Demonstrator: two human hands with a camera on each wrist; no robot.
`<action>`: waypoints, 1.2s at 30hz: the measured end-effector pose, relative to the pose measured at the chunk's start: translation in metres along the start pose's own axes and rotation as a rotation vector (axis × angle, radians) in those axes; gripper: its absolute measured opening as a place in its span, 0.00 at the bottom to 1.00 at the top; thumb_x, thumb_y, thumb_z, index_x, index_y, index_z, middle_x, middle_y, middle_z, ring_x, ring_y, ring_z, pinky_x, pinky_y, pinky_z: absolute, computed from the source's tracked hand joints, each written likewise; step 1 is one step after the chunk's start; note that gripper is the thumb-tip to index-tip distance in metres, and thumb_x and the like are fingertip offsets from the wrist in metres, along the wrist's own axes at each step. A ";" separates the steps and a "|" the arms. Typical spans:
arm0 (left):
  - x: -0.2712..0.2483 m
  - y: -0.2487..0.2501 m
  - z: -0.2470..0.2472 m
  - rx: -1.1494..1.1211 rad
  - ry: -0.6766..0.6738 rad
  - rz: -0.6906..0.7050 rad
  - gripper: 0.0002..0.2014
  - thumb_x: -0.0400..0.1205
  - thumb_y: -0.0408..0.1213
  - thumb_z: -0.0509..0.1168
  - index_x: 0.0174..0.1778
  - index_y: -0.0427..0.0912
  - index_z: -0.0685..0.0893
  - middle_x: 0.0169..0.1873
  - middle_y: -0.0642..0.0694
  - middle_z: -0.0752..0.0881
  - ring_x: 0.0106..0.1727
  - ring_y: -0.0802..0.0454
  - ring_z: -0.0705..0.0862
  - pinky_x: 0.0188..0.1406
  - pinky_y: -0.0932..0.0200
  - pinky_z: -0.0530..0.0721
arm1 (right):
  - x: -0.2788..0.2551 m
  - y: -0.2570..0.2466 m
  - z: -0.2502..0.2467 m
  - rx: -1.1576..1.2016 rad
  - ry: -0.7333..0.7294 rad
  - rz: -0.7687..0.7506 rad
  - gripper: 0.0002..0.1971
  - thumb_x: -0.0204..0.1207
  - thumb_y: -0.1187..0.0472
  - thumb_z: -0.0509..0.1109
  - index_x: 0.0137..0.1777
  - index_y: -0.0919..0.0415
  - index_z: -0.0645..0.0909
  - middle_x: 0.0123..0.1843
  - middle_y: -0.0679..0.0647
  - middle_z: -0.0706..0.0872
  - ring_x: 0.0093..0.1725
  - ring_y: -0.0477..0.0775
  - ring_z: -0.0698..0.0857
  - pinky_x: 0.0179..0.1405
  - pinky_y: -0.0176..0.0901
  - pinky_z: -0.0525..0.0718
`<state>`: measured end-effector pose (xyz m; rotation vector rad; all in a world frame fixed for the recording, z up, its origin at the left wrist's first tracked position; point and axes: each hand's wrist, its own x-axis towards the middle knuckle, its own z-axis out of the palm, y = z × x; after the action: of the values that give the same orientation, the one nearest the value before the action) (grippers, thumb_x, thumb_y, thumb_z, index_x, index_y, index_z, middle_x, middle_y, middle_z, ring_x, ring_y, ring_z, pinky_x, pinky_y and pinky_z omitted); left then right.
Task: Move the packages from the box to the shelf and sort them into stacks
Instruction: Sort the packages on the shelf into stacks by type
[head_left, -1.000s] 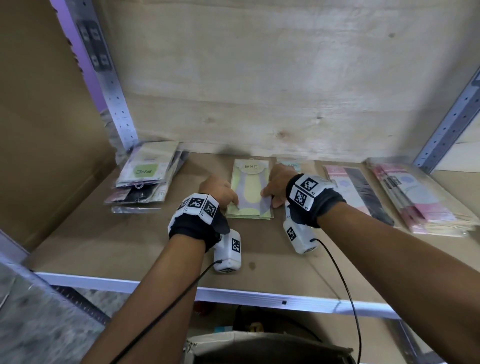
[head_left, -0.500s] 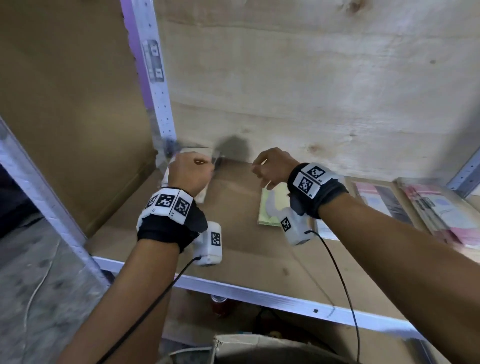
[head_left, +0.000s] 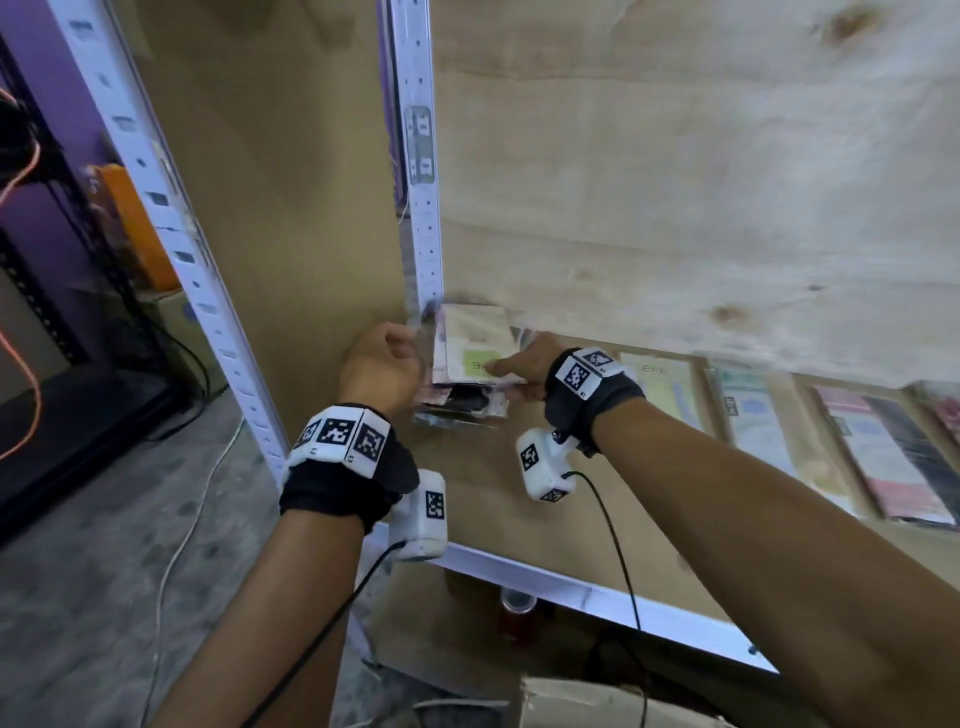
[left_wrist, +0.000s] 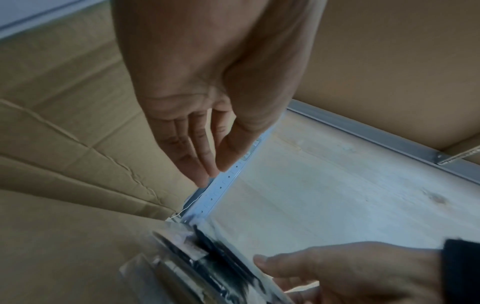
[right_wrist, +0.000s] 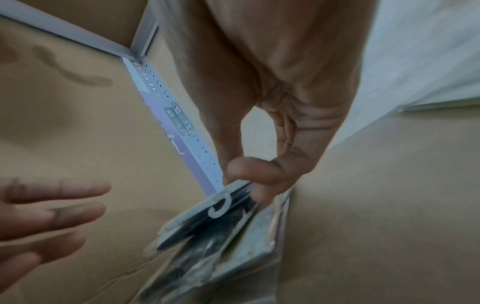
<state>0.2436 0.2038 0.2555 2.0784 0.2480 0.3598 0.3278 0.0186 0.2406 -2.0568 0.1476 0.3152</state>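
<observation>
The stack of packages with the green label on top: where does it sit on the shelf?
In the head view, the stack of packages lies in the shelf's back left corner, beside the metal upright, between both hands.

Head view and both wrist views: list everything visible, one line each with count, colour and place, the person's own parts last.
Stack of packages: one untidy pile, white, green and black, far left corner of shelf.
Flat packages: count unclear, pale yellow, pink and black, in a row to the right.
Shelf: one, brown board with metal front edge.
Upright post: one, pale metal, behind the pile.
Cardboard box: one, brown, below the shelf.
Left hand: fingers straight, beside the pile.
Right hand: grip pinching the pile's packages.
Wrist bands: two, black with printed markers.
</observation>
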 end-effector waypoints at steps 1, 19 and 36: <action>-0.001 0.000 0.002 -0.002 -0.016 0.052 0.15 0.82 0.27 0.61 0.61 0.45 0.84 0.53 0.44 0.88 0.50 0.48 0.85 0.54 0.57 0.85 | -0.006 0.001 -0.006 0.007 0.001 0.006 0.21 0.69 0.62 0.83 0.56 0.69 0.78 0.42 0.63 0.88 0.32 0.62 0.90 0.37 0.57 0.92; -0.069 0.089 0.074 0.053 0.037 0.707 0.18 0.81 0.51 0.68 0.34 0.40 0.78 0.31 0.43 0.81 0.35 0.44 0.80 0.35 0.50 0.79 | -0.148 0.040 -0.146 0.718 0.019 -0.264 0.21 0.84 0.40 0.61 0.47 0.60 0.78 0.36 0.57 0.84 0.30 0.54 0.79 0.28 0.42 0.72; -0.111 0.100 0.157 0.025 -0.086 0.262 0.24 0.91 0.51 0.47 0.59 0.37 0.81 0.44 0.47 0.80 0.34 0.54 0.73 0.27 0.67 0.66 | -0.162 0.136 -0.121 0.036 0.335 -0.369 0.25 0.88 0.40 0.50 0.38 0.52 0.81 0.36 0.43 0.86 0.38 0.48 0.83 0.37 0.41 0.77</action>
<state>0.1985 -0.0079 0.2495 2.1502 -0.0732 0.4243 0.1595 -0.1575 0.2270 -2.0388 -0.0254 -0.2590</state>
